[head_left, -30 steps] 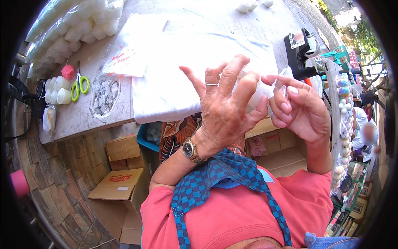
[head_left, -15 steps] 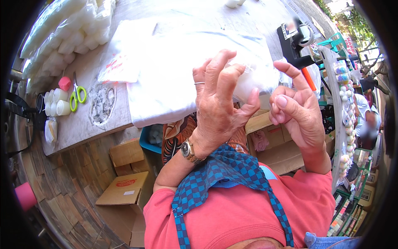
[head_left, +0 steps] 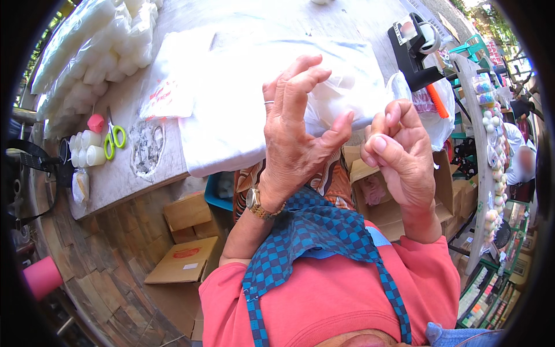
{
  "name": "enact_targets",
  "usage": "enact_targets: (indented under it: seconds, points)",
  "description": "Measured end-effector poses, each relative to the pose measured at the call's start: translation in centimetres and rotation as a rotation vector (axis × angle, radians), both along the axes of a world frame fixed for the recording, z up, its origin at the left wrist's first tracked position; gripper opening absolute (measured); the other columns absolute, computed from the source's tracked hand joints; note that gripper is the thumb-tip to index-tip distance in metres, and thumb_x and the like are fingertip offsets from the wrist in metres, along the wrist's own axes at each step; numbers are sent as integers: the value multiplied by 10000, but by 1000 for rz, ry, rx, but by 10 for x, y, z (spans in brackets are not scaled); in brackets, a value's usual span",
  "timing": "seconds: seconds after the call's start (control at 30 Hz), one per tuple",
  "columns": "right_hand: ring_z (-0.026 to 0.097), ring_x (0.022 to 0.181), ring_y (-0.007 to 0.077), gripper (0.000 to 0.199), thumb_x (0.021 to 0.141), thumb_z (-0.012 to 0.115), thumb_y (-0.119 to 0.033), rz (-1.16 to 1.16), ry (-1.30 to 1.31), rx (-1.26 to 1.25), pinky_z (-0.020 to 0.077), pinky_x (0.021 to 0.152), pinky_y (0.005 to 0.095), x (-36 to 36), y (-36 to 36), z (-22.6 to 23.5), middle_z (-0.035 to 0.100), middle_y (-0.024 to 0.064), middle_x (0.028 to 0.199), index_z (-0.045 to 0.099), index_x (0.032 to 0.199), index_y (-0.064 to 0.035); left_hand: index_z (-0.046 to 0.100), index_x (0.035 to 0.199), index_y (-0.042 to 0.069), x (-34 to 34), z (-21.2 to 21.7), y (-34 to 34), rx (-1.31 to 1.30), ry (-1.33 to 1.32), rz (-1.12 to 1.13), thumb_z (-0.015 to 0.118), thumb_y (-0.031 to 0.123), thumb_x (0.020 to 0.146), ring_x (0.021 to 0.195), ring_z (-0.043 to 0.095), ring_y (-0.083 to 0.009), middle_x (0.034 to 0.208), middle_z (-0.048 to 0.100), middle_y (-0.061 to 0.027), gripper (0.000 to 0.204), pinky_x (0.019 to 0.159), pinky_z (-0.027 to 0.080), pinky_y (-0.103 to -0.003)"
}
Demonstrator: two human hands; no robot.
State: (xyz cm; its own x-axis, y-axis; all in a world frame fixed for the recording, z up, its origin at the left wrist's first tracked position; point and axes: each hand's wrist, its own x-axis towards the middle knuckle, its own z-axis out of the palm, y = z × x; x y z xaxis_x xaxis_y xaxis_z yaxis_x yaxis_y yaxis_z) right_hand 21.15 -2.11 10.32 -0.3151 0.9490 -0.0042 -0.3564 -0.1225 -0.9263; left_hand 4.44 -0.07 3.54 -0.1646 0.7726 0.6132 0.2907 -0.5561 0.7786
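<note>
My left hand (head_left: 293, 124), with a ring and a wristwatch (head_left: 258, 203), is raised above the table's near edge, fingers apart and thumb out. Just beyond it, a clear plastic bag with white contents (head_left: 341, 95) lies on a folded white cloth (head_left: 231, 110). Whether the left fingertips touch the bag is not clear. To its right my right hand (head_left: 404, 156) is closed in a pinch, thumb against bent fingers. What it pinches, if anything, is too small to make out.
At left lie green-handled scissors (head_left: 115, 139), small white cylinders (head_left: 87, 149), a pink-red piece (head_left: 96, 122) and bagged white cylinders (head_left: 104, 58). A printed plastic bag (head_left: 167, 98) overlaps the cloth. A black tape dispenser (head_left: 415, 72) stands at right. Cardboard boxes (head_left: 188, 257) sit below.
My right index finger, raised before, has folded down toward the thumb, and that hand has moved slightly left. My left hand stays spread, shifted slightly up and left. The whole view has shifted a little.
</note>
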Motion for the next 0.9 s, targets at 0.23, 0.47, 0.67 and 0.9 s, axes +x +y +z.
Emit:
enact_targets:
  seconds: [0.23, 0.47, 0.67, 0.9]
  points:
    - [556, 732, 104, 280, 893, 619, 61, -29, 117, -11, 453, 657, 244, -5, -1, -5, 567, 46, 825, 436, 1057, -74, 496, 1313, 127, -2, -5, 3, -4, -33, -52, 744, 114, 791, 1289, 489, -268, 1429, 461, -117, 578, 970, 514, -458]
    - [547, 722, 84, 245, 903, 615, 60, -85, 89, 8, 459, 675, 214, -15, -5, -20, 569, 44, 830, 441, 1020, -67, 514, 1301, 80, -3, -8, 7, 51, -12, 6, 751, 156, 772, 1209, 527, -302, 1363, 524, -161, 585, 969, 433, -426]
    - [541, 770, 49, 251, 918, 606, 68, -232, -82, 172, 474, 729, 200, -24, -3, -40, 554, 21, 876, 419, 1022, -64, 527, 1283, 55, -3, -7, 10, 66, -15, 30, 763, 166, 754, 1167, 542, -328, 1329, 560, -179, 590, 970, 400, -411]
    - [530, 806, 33, 253, 937, 618, 32, -332, -123, 287, 465, 724, 177, -43, 10, -60, 539, 6, 906, 410, 1036, -73, 506, 1305, 65, -12, -1, 9, 2, 18, 21, 801, 216, 729, 1196, 518, -339, 1341, 540, -177, 664, 1008, 397, -426]
